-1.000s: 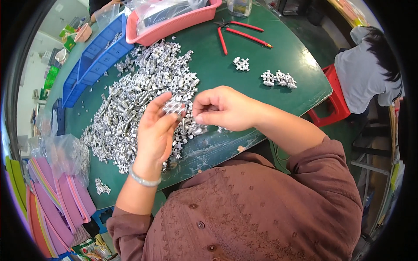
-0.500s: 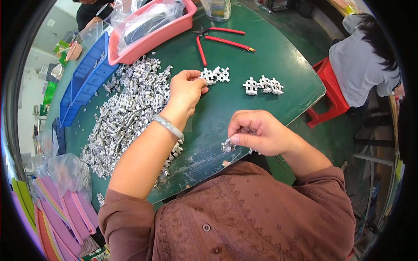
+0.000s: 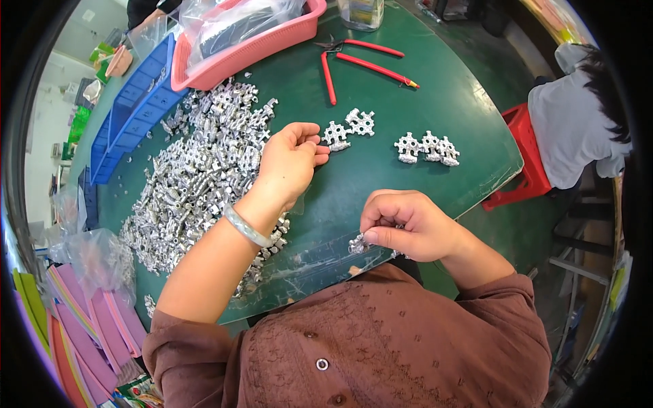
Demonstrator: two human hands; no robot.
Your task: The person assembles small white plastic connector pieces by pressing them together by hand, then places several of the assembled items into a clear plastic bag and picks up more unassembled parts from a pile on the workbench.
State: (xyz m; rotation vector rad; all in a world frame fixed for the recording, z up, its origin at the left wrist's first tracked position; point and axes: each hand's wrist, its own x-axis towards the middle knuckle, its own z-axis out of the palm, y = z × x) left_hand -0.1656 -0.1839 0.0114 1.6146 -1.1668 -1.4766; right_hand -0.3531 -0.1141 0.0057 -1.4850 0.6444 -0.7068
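Silver parts (image 3: 362,123) — two together — lie on the table (image 3: 371,166) by the left hand (image 3: 286,162), its fingers loosely parted; the right hand (image 3: 411,228) pinches another part (image 3: 356,245) — near the edge.

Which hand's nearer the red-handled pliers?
Left. The left hand is just below the red-handled pliers in view; the right hand is farther down, by the table edge.

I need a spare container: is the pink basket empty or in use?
In use, not empty: clear plastic and something dark show inside the pink basket.
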